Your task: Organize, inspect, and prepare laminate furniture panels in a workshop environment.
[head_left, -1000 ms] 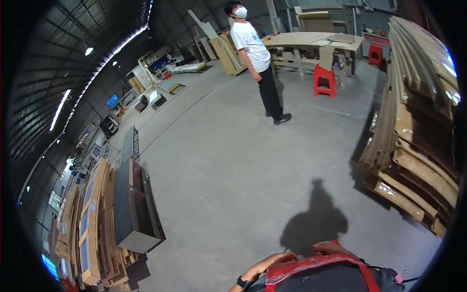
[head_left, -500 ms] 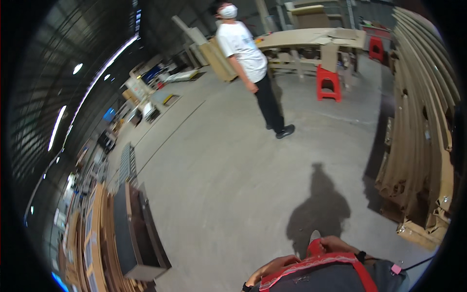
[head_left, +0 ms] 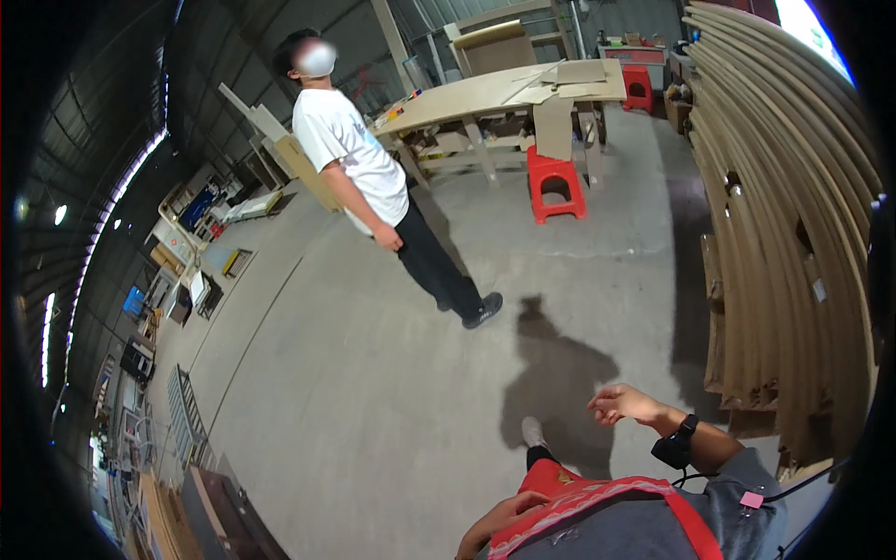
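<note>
My right hand reaches out ahead of my body, its fingers loosely bent and apart, with nothing in it. A black band with a dark box is strapped round that wrist. Against the front of my red apron lies my left hand, fingers stretched over the cloth and holding nothing that I can see. My shoe shows on the concrete floor beyond the apron.
A person in a white shirt and mask stands ahead to the left. Behind are a long worktable and a red stool. Tall stacked cardboard sheets line my right. Boards and a metal rack stand at left.
My right hand has swung away from the apron, outward and forward. My left hand stays at the apron. The worktable and person appear nearer and further left in the view.
</note>
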Demonstrator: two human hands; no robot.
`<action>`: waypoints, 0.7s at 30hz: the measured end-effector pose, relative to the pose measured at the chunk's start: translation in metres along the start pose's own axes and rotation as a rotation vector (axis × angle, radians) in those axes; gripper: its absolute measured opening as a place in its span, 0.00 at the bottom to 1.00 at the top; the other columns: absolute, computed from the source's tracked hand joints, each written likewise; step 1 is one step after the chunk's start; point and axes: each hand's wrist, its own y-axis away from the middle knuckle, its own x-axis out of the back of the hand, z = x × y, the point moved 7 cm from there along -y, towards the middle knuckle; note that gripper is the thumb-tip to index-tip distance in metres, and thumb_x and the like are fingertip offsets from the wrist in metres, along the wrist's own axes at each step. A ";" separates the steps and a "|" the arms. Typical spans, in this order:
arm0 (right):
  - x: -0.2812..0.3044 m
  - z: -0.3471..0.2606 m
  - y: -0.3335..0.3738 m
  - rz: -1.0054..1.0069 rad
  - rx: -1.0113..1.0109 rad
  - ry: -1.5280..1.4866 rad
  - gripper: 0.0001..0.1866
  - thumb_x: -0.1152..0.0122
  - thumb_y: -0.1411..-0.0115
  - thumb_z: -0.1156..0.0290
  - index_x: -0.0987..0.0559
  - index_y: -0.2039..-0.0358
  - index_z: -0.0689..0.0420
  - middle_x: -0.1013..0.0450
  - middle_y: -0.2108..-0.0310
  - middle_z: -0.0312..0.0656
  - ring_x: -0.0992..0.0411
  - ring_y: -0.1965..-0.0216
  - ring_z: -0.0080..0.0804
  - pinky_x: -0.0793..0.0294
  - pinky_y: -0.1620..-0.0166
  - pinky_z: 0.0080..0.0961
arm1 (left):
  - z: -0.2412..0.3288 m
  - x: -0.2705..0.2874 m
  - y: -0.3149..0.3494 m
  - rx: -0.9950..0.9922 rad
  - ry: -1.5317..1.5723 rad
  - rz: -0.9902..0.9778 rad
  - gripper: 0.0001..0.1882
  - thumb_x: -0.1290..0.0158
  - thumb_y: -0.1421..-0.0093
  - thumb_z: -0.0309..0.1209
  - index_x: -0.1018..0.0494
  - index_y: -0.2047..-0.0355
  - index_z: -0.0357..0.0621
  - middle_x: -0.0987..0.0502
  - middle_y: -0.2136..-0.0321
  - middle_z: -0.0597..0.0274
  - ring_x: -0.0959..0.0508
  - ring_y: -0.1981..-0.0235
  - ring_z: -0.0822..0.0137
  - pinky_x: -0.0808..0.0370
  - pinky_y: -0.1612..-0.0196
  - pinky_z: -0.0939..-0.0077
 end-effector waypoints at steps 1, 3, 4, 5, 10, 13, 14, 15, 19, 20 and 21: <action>0.013 0.015 -0.001 0.066 -0.037 -0.052 0.12 0.50 0.38 0.65 0.25 0.62 0.60 0.25 0.72 0.38 0.26 0.73 0.22 0.28 0.68 0.19 | 0.001 -0.003 -0.002 0.047 -0.005 -0.026 0.19 0.52 0.37 0.39 0.33 0.51 0.38 0.26 0.56 0.59 0.28 0.54 0.70 0.33 0.50 0.76; 0.040 0.053 0.010 0.150 -0.070 -0.107 0.12 0.49 0.38 0.65 0.24 0.63 0.60 0.25 0.73 0.38 0.26 0.73 0.23 0.27 0.68 0.20 | 0.005 -0.008 -0.020 0.032 -0.019 -0.049 0.19 0.53 0.37 0.39 0.33 0.51 0.39 0.26 0.56 0.57 0.27 0.54 0.69 0.32 0.51 0.76; 0.054 0.077 0.018 0.231 -0.103 -0.164 0.12 0.48 0.39 0.64 0.24 0.64 0.60 0.25 0.73 0.38 0.26 0.73 0.23 0.27 0.68 0.20 | 0.010 -0.010 -0.027 0.019 -0.034 -0.070 0.19 0.53 0.37 0.40 0.33 0.52 0.39 0.25 0.56 0.56 0.26 0.55 0.68 0.32 0.51 0.75; 0.059 0.104 0.027 0.312 -0.138 -0.217 0.12 0.47 0.39 0.64 0.24 0.65 0.59 0.25 0.73 0.39 0.26 0.73 0.24 0.27 0.68 0.21 | 0.020 -0.008 -0.029 0.019 -0.035 -0.071 0.19 0.53 0.37 0.40 0.33 0.52 0.39 0.25 0.56 0.56 0.26 0.55 0.68 0.32 0.51 0.75; 0.046 0.243 0.072 0.366 -0.352 -0.454 0.12 0.45 0.42 0.63 0.25 0.72 0.61 0.26 0.77 0.40 0.26 0.75 0.28 0.26 0.70 0.21 | 0.029 0.008 -0.037 -0.041 -0.373 -0.181 0.18 0.53 0.37 0.39 0.34 0.53 0.40 0.25 0.59 0.56 0.26 0.57 0.66 0.31 0.52 0.74; 0.059 0.326 0.092 0.411 -0.555 -0.417 0.13 0.45 0.44 0.63 0.25 0.73 0.61 0.27 0.80 0.42 0.27 0.77 0.28 0.27 0.74 0.21 | 0.049 0.010 -0.052 -0.070 -0.395 -0.224 0.17 0.53 0.37 0.39 0.34 0.54 0.40 0.25 0.59 0.56 0.25 0.57 0.67 0.30 0.54 0.74; 0.063 0.339 0.103 0.493 -0.591 -0.357 0.12 0.45 0.44 0.63 0.25 0.73 0.61 0.27 0.80 0.42 0.27 0.77 0.29 0.28 0.75 0.22 | 0.051 0.008 -0.055 -0.082 -0.412 -0.251 0.17 0.53 0.37 0.39 0.34 0.54 0.40 0.25 0.59 0.56 0.25 0.57 0.67 0.30 0.54 0.74; 0.067 0.345 0.113 0.571 -0.626 -0.293 0.12 0.45 0.45 0.64 0.24 0.73 0.61 0.27 0.81 0.42 0.27 0.77 0.30 0.28 0.76 0.24 | 0.044 0.005 -0.058 -0.070 -0.401 -0.270 0.17 0.54 0.36 0.39 0.33 0.54 0.39 0.25 0.59 0.56 0.26 0.56 0.67 0.31 0.53 0.74; 0.058 0.342 0.106 0.514 -0.087 0.300 0.19 0.44 0.45 0.57 0.23 0.72 0.63 0.27 0.80 0.41 0.27 0.74 0.30 0.29 0.70 0.26 | 0.052 -0.010 -0.057 -0.131 -0.317 -0.251 0.16 0.55 0.36 0.39 0.32 0.54 0.41 0.24 0.59 0.56 0.26 0.57 0.66 0.31 0.53 0.74; 0.057 0.339 0.095 0.507 -0.086 0.299 0.19 0.44 0.45 0.57 0.23 0.72 0.63 0.27 0.80 0.41 0.27 0.74 0.30 0.29 0.70 0.26 | 0.054 -0.006 -0.056 -0.127 -0.317 -0.245 0.16 0.55 0.36 0.39 0.32 0.54 0.41 0.24 0.59 0.56 0.26 0.57 0.66 0.31 0.53 0.74; 0.056 0.336 0.085 0.508 -0.015 0.107 0.20 0.44 0.45 0.55 0.23 0.70 0.64 0.26 0.78 0.41 0.27 0.72 0.29 0.30 0.69 0.25 | 0.058 0.003 -0.054 -0.099 -0.340 -0.193 0.16 0.55 0.36 0.39 0.31 0.54 0.42 0.24 0.59 0.57 0.26 0.57 0.66 0.31 0.53 0.75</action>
